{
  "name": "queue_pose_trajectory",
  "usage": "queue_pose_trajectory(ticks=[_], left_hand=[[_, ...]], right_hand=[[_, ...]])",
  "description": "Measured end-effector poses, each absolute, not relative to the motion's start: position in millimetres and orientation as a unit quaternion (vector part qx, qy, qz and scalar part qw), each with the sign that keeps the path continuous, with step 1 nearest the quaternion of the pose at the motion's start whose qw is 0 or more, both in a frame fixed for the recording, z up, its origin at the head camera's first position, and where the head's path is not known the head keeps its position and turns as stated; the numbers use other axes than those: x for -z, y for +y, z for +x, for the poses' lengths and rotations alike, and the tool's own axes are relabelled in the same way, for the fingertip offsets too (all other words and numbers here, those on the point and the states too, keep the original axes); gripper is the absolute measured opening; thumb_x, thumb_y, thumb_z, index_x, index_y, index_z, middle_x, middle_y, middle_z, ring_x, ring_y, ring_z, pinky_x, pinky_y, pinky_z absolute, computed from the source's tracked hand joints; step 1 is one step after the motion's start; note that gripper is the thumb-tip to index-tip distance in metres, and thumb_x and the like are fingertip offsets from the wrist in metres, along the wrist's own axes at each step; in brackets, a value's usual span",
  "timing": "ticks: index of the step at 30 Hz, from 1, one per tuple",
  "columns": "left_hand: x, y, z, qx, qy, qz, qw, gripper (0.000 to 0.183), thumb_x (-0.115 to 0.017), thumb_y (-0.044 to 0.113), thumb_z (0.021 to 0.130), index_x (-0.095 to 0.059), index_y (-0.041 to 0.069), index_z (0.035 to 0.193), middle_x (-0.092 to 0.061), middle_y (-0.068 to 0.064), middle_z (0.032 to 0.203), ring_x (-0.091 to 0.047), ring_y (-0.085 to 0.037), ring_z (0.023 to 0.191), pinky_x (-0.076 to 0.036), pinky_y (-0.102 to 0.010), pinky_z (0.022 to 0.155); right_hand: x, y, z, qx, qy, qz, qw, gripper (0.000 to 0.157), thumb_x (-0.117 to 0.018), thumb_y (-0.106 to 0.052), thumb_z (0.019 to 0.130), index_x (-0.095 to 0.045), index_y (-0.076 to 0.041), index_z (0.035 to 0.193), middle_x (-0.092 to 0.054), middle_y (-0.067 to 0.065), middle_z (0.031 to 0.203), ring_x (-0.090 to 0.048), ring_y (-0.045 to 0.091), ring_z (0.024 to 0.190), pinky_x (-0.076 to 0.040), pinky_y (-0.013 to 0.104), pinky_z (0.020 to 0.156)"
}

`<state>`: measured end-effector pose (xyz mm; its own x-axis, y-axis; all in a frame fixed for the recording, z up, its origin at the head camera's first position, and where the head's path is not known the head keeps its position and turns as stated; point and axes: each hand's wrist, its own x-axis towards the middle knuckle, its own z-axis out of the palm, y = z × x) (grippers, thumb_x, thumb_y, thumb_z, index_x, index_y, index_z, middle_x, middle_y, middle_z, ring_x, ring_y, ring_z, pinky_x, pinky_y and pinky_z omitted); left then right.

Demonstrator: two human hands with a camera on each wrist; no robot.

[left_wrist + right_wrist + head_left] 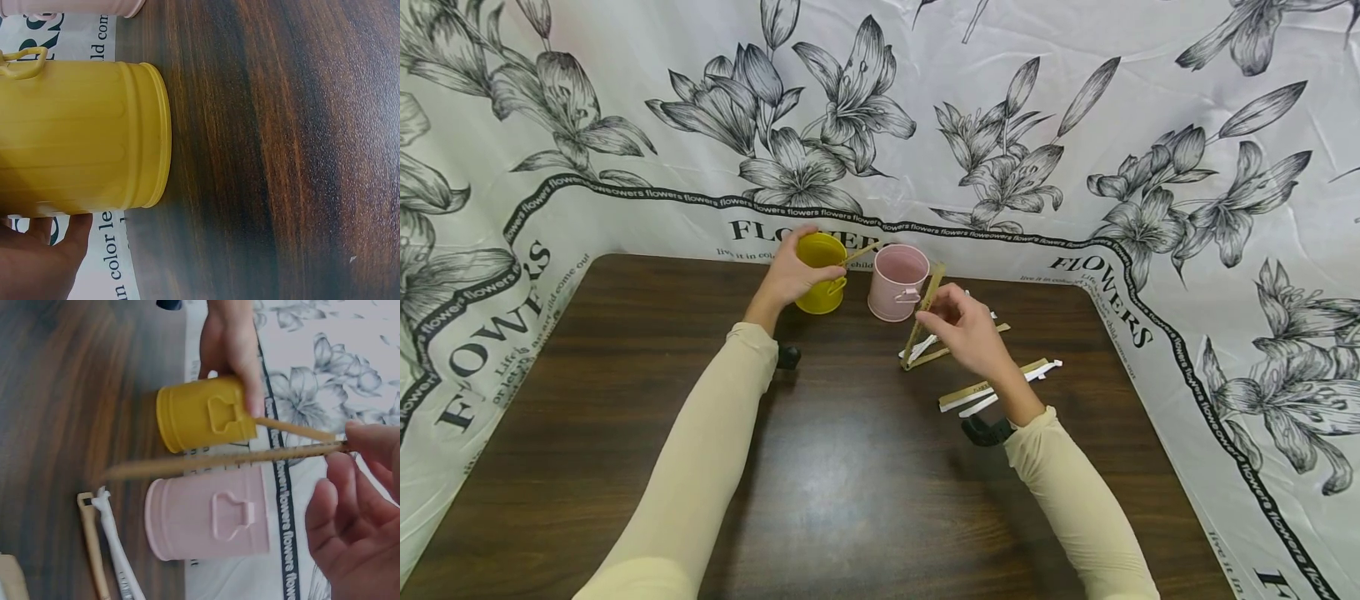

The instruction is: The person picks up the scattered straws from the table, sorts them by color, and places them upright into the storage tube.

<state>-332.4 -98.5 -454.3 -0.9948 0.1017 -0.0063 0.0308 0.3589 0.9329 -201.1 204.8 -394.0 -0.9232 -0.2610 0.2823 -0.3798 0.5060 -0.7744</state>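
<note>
passage: near tabletop [850, 492] | blocks: pink bucket [886, 302] ahead, sticks [964, 394] right

The left arm [696, 458] and right arm [1082, 500], both long-sleeved, are stretched forward. The left hand [792, 271] is curved in a grip, thumb held apart from fingers; the right hand [966, 329] is held in a pinch.

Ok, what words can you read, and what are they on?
"FLOWERS": big letters on the white cloth.
"flowers", repeated: the cloth's black band.
"live it in color", "child", "come out": small letters on the cloth.
Too blurred or small: print on the brown stick in the right hand, a white stick, the lying brown stick.
</note>
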Motion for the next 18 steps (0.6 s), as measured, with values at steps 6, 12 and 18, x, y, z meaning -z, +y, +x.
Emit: queue_pose_trajectory(ticks=[6, 12, 18], left_hand=[[454, -97, -332, -0.567, 0.822, 0.043, 0.032, 0.099, -0.090, 0.044, 0.075, -0.037, 0.025, 0.156, -0.026, -0.009, 0.167, -0.033, -0.032, 0.148, -0.029, -0.054, 0.124], [455, -96, -333, -0.570, 0.820, 0.044, 0.038, 0.101, -0.091, 0.046, 0.073, -0.037, 0.025, 0.155, -0.026, -0.009, 0.167, -0.033, -0.032, 0.148, -0.029, -0.054, 0.124], [456, -96, -334, -0.569, 0.820, 0.040, 0.038, 0.101, -0.092, 0.045, 0.072, -0.037, 0.026, 0.155, -0.026, -0.010, 0.166, -0.034, -0.032, 0.146, -0.029, -0.053, 0.124]], right_hand=[[374, 195, -213, -0.507, -0.841, 0.161, 0.100, 0.025, -0.074, -0.020, 0.094, -0.063, -0.004, 0.109, -0.063, 0.004, 0.079, -0.056, 0.011, 0.066, -0.044, 0.020, 0.057], [355, 180, -224, -0.594, -0.774, 0.165, 0.144, 0.028, -0.070, -0.011, 0.097, -0.058, 0.004, 0.117, -0.068, -0.006, 0.086, -0.057, 0.017, 0.064, -0.049, 0.020, 0.056], [348, 162, -236, -0.648, -0.714, 0.187, 0.189, 0.023, -0.068, -0.002, 0.095, -0.057, 0.009, 0.112, -0.075, -0.013, 0.098, -0.053, 0.006, 0.060, -0.047, 0.021, 0.050]])
